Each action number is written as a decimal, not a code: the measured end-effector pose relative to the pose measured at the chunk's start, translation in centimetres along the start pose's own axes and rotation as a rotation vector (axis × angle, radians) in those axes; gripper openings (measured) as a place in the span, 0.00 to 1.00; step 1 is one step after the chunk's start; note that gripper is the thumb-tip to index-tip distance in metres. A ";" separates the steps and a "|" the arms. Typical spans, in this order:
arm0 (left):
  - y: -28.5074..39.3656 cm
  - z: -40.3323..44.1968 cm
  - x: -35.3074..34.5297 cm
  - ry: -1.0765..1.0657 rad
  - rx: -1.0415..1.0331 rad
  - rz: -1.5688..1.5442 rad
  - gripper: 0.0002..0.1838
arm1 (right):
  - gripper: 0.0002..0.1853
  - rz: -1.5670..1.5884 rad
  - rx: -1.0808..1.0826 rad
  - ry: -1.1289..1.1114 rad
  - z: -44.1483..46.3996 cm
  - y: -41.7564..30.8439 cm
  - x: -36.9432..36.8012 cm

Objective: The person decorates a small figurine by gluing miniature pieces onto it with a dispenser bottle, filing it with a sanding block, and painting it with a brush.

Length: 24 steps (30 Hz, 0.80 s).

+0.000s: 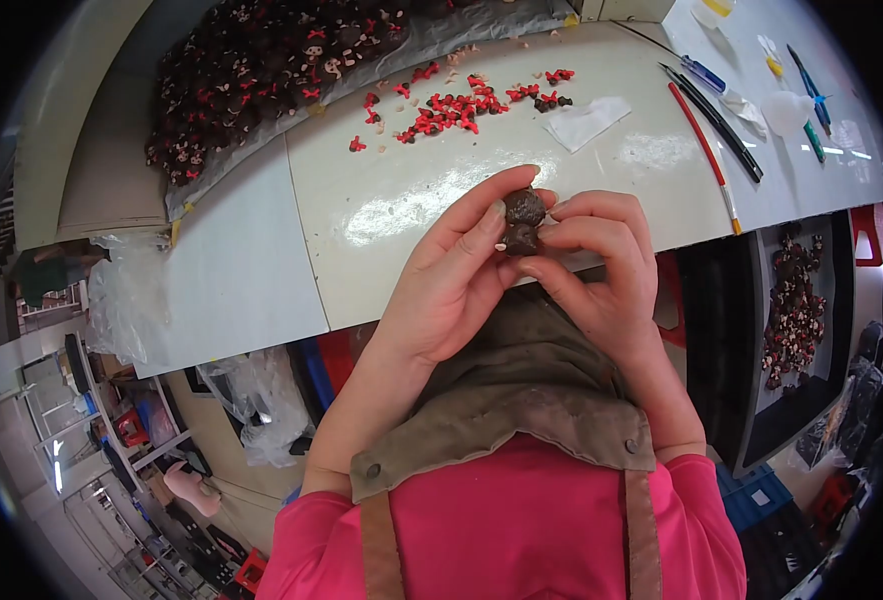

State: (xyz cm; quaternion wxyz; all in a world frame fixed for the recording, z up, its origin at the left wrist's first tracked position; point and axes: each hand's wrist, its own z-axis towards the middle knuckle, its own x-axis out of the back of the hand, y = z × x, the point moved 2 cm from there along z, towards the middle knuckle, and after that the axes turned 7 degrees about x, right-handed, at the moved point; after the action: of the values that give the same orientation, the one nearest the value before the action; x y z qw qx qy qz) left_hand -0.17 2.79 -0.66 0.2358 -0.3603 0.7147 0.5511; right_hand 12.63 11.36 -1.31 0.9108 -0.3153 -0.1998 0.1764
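Between my two hands, over the table's near edge, is a small dark brown figurine with a rounded upper part and a smaller lower part. My left hand grips it from the left, thumb on its side and index finger curled over the top. The fingertips of my right hand pinch its lower right side. A small pale spot shows at its lower left. Beyond my hands lies a scattered pile of small red and dark pieces, with tiny pale bits among them.
A plastic-lined box full of dark, red and pale figurines stands at back left. A white tissue, a red-handled brush, black tools and a blue-handled tool lie at right. Below right, a dark tray holds more figurines.
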 end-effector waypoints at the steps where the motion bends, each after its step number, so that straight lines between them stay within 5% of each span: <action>1: 0.0 0.0 0.0 -0.001 -0.001 0.000 0.21 | 0.20 -0.005 0.008 -0.003 0.1 -0.1 0.0; 24: -0.1 0.0 0.2 -0.003 -0.012 0.020 0.22 | 0.17 0.006 -0.003 -0.006 0.0 -0.2 0.0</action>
State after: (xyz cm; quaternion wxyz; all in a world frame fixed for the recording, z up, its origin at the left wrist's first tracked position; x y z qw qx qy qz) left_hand -0.22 2.71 -0.82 0.2294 -0.3538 0.7145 0.5583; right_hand 12.71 11.25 -1.21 0.9092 -0.3168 -0.2019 0.1796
